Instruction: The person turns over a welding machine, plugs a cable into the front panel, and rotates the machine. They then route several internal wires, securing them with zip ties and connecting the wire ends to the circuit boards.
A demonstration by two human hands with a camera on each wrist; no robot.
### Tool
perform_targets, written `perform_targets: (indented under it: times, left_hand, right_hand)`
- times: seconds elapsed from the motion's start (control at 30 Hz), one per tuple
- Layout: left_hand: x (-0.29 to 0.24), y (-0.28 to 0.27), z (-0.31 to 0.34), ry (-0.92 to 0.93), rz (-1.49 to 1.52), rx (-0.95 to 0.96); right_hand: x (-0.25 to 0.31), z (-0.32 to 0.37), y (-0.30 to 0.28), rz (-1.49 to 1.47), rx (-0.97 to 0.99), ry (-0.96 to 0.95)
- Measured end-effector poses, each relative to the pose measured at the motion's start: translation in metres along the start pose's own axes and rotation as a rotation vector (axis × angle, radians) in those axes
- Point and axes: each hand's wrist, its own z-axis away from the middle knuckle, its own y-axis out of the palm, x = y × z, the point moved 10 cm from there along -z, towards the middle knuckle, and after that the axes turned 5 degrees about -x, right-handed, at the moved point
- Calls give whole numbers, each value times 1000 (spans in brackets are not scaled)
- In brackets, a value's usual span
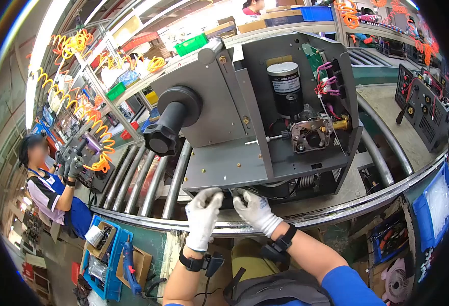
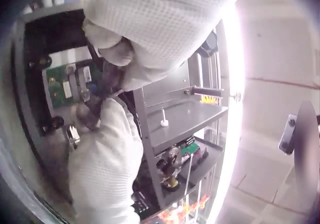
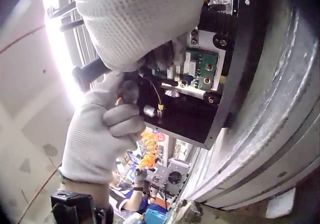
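In the head view, both hands wear white gloves with grey fingertips and meet at the lower front edge of a grey wire feeder machine point(image 1: 219, 166). My left hand point(image 1: 203, 217) has its fingers curled around a thin wire, with a small reddish bit by its fingertips in the right wrist view. Close beside it, my right hand point(image 1: 257, 211) pinches at the wire too. The fingers hide most of the held part. A thin wire point(image 3: 156, 88) with a yellow end runs inside the open housing, near a green circuit board point(image 3: 202, 69).
The machine stands on a roller conveyor point(image 1: 155, 178) with a metal front rail point(image 1: 336, 213). Blue bins point(image 1: 99, 260) and a blue power screwdriver point(image 1: 129, 265) lie at lower left. Another machine point(image 1: 428, 112) sits at right. A person point(image 1: 56, 188) works at left.
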Motion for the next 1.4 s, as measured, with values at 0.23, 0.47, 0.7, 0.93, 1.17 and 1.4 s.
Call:
perform_targets:
  times: [0.23,0.47,0.7,0.93,1.17,1.4]
  left_hand:
    - [21,24,1,-99,213,48]
    - [35,23,-4,-101,200,69]
    - [29,25,-3,-42,264,75]
    - [29,23,-4,-101,274,85]
    - [30,26,-2,-133,276,110]
    - [29,25,-1,-3,294,-21]
  right_hand:
    - [-7,7,2,-100,48,36]
    - [-10,20,0,-572,-87,197]
    - [-19,16,6,-434,-44,240]
    - [-22,11,8,-611,-95,283]
    - [-26,18,16,-784,22,375]
    - [-40,16,17,-700,15,472]
